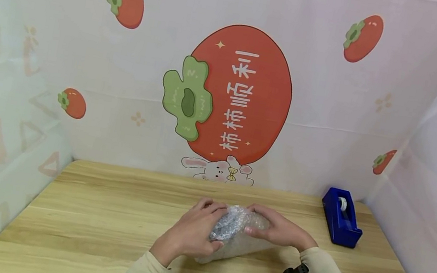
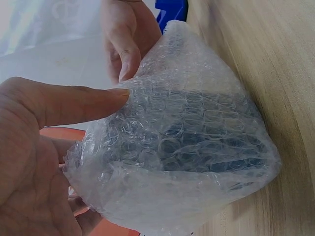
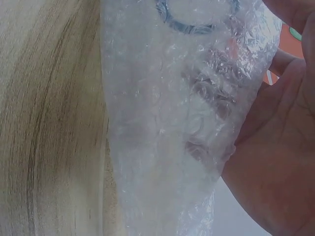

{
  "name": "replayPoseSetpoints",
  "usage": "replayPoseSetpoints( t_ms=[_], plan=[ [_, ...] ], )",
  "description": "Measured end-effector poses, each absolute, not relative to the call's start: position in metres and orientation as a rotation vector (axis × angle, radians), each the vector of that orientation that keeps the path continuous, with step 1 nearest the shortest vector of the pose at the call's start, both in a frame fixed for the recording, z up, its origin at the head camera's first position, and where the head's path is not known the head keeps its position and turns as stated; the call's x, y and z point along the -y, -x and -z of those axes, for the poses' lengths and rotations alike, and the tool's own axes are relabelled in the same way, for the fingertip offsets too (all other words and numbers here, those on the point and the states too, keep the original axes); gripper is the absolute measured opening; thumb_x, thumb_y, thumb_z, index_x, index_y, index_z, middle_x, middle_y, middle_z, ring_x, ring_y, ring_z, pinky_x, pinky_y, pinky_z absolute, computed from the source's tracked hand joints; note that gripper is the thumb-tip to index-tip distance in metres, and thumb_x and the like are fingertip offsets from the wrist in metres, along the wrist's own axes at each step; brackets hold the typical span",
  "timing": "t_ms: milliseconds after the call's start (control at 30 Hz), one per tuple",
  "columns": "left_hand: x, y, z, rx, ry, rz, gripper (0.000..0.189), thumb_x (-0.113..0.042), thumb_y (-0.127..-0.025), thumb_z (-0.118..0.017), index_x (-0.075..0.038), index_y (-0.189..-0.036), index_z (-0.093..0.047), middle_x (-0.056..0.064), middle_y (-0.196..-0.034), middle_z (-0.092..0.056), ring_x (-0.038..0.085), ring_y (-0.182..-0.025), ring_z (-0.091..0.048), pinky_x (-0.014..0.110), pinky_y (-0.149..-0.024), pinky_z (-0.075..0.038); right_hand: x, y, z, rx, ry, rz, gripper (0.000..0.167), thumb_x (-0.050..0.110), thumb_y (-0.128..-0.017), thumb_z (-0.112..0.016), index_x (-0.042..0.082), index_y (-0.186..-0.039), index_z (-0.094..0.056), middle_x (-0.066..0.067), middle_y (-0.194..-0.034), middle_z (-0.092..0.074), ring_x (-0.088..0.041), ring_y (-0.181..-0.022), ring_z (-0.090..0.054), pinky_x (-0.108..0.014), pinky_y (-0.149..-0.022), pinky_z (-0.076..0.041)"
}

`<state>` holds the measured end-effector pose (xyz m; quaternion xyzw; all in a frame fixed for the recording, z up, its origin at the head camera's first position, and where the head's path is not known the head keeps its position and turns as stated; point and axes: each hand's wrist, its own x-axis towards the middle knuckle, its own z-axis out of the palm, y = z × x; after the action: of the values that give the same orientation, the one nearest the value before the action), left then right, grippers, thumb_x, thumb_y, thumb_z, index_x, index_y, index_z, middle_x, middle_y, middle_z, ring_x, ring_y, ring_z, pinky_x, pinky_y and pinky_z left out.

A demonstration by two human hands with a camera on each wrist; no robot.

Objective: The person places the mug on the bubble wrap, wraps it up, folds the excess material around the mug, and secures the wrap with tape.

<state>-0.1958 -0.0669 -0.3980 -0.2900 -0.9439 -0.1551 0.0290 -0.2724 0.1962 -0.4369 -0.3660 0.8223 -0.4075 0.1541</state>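
A bundle of clear bubble wrap (image 1: 245,244) stands on the wooden table, between my two hands. Through the layers in the left wrist view, a bluish, dark object shows inside the bubble wrap (image 2: 197,142); its kind cannot be made out. The right wrist view shows a dark blue ring-shaped outline (image 3: 189,28) behind the plastic. My left hand (image 1: 196,230) grips the bundle's left upper part, thumb on the near side and fingers on the far side. On the right, my right hand (image 1: 279,227) holds the wrap's upper edge between thumb and fingers.
A blue tape dispenser (image 1: 342,219) with a roll of tape stands at the table's back right. Printed cloth (image 1: 146,70) with persimmon pictures hangs behind the wooden table (image 1: 99,213) and along both sides.
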Motion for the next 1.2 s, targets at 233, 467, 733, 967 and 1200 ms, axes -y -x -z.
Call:
replayPoseSetpoints(
  t_ms=[233,467,733,967,1200],
  plan=[
    [0.068,0.195,0.398,2.906,0.896,0.484,0.069,-0.031,-0.084,-0.079,-0.003,-0.142,-0.055,0.007,-0.146,-0.052,0.032,-0.136,-0.041,0.047,-0.112,-0.038,-0.198,0.273,0.439,-2.360,0.939,1.201,0.035,0.029,-0.100,-0.066,0.016,-0.132,-0.057,-0.001,-0.128,-0.061,-0.023,-0.120,-0.056,-0.048,-0.103,-0.044],
    [0.068,0.195,0.399,2.899,0.895,0.492,0.068,-0.031,-0.084,-0.079,-0.003,-0.142,-0.055,0.007,-0.146,-0.053,0.032,-0.135,-0.042,0.046,-0.112,-0.038,-0.197,0.274,0.444,-2.367,0.848,1.227,0.040,0.033,-0.100,-0.066,0.011,-0.133,-0.059,-0.004,-0.127,-0.061,-0.024,-0.118,-0.056,-0.049,-0.102,-0.044],
    [0.068,0.196,0.400,2.905,0.892,0.488,0.069,-0.031,-0.084,-0.079,-0.004,-0.142,-0.055,0.007,-0.146,-0.052,0.032,-0.135,-0.042,0.047,-0.111,-0.038,-0.198,0.278,0.450,-2.303,0.935,1.189,0.020,0.029,-0.105,-0.058,0.013,-0.117,-0.063,-0.002,-0.106,-0.062,-0.020,-0.100,-0.056,-0.034,-0.086,-0.047],
    [0.068,0.195,0.400,2.891,0.898,0.494,0.068,-0.031,-0.084,-0.079,-0.003,-0.141,-0.056,0.007,-0.145,-0.053,0.031,-0.134,-0.042,0.046,-0.111,-0.039,-0.197,0.280,0.452,-2.289,0.927,1.206,0.018,0.028,-0.108,-0.050,0.013,-0.105,-0.058,-0.002,-0.095,-0.054,-0.019,-0.091,-0.052,-0.033,-0.078,-0.043],
    [0.069,0.195,0.399,2.892,0.897,0.494,0.067,-0.031,-0.084,-0.079,-0.004,-0.141,-0.056,0.006,-0.145,-0.053,0.031,-0.134,-0.042,0.046,-0.111,-0.039,-0.192,0.277,0.449,-2.315,0.822,1.277,0.023,0.031,-0.106,-0.055,0.014,-0.122,-0.050,-0.011,-0.122,-0.058,-0.030,-0.117,-0.056,-0.048,-0.095,-0.046]
  ],
)
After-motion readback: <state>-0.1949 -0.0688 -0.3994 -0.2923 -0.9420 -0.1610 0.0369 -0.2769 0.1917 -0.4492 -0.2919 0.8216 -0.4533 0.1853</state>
